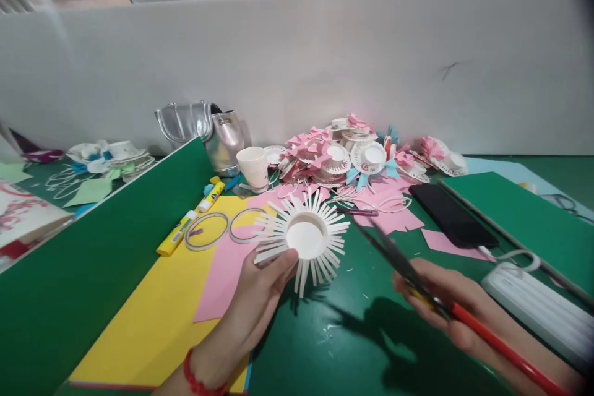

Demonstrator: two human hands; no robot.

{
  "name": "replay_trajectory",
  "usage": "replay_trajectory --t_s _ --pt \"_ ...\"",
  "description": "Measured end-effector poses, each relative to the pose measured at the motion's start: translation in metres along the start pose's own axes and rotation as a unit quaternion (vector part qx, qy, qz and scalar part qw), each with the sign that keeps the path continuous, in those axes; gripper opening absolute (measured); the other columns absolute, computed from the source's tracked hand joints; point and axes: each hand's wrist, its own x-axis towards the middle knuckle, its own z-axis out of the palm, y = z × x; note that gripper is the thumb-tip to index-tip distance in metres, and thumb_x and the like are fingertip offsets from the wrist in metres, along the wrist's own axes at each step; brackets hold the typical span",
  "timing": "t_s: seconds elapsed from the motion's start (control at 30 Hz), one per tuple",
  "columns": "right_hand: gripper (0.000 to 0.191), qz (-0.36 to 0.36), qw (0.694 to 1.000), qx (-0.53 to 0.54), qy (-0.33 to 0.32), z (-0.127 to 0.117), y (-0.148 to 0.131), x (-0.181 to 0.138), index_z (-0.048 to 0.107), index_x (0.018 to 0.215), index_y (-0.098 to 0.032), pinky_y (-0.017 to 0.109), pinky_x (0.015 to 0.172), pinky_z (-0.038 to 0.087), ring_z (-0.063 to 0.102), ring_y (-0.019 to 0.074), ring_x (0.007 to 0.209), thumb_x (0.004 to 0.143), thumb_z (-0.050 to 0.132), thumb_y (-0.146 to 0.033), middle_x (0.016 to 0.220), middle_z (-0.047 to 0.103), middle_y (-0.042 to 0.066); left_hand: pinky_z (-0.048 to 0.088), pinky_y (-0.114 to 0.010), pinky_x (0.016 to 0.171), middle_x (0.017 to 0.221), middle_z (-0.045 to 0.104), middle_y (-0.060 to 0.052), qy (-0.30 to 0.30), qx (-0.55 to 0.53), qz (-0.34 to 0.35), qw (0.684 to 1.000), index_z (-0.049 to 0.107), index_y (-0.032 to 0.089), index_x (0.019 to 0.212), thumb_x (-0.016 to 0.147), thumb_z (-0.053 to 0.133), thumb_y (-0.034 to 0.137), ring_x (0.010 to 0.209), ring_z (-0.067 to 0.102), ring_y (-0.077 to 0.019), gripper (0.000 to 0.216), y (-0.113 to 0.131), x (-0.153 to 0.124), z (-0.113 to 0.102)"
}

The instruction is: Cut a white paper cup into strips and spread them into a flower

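Observation:
My left hand pinches a white paper cup whose wall is cut into many thin strips, spread out like rays around the round base. The thumb presses on the rim near the base. In my right hand is a pair of scissors with red handles, its blades slightly apart and pointing up and left toward the strips without touching them. An uncut paper cup stands upside down or upright behind the left hand; which one I cannot tell.
Glue sticks and two tape rolls lie on yellow paper to the left, beside a green divider. Behind are a silver bag and heaped paper cup crafts. At right lie a black phone and a white power bank or box.

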Motion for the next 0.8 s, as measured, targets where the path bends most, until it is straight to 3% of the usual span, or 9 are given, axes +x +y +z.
replay_trajectory --t_s 0.2,0.33,0.47,0.6,0.8 --pt "0.046 0.022 0.99 -0.136 -0.033 -0.002 0.013 -0.003 0.072 0.088 -0.028 0.025 0.051 0.054 0.065 0.0214 0.059 0.079 0.048 -0.066 0.073 0.07 0.005 0.051 -0.029 0.081 0.089 0.072 -0.005 0.027 0.021 0.041 0.999 0.069 0.014 0.089 0.062 0.079 0.021 0.087 0.065 -0.0197 0.029 0.001 0.001 -0.001" --pt "0.046 0.058 0.991 -0.11 -0.043 0.001 0.018 -0.005 0.073 0.093 -0.027 0.025 0.054 0.056 0.068 0.0229 0.064 0.077 0.052 -0.065 0.077 0.072 0.007 0.05 -0.033 0.086 0.096 0.072 -0.006 -0.001 -0.013 0.01 1.0 0.067 0.014 0.102 0.067 0.076 0.023 0.094 0.064 -0.022 0.037 0.0 0.001 -0.001" --pt "0.044 0.076 0.993 -0.078 -0.047 0.003 0.019 -0.006 0.074 0.09 -0.026 0.026 0.055 0.054 0.066 0.0226 0.062 0.076 0.056 -0.063 0.072 0.07 0.005 0.05 -0.035 0.088 0.103 0.071 -0.008 0.01 -0.031 -0.016 0.999 0.064 0.014 0.108 0.068 0.075 0.024 0.099 0.063 -0.0234 0.042 0.0 0.002 -0.001" --pt "0.047 0.087 0.992 -0.06 -0.074 0.004 0.014 -0.001 0.073 0.082 -0.022 0.024 0.05 0.046 0.058 0.0198 0.056 0.076 0.053 -0.064 0.062 0.063 0.002 0.05 -0.035 0.088 0.101 0.071 -0.008 0.01 -0.038 -0.026 0.999 0.065 0.013 0.104 0.068 0.076 0.023 0.098 0.064 -0.0236 0.039 -0.001 0.002 -0.002" --pt "0.06 0.143 0.98 -0.063 -0.124 0.001 0.009 0.005 0.072 0.085 -0.02 0.025 0.056 0.039 0.051 0.0189 0.062 0.073 0.047 -0.073 0.067 0.059 0.003 0.05 -0.035 0.088 0.094 0.072 -0.007 0.0 -0.031 -0.013 0.999 0.068 0.013 0.092 0.067 0.076 0.023 0.094 0.065 -0.0231 0.028 -0.004 0.003 -0.003"
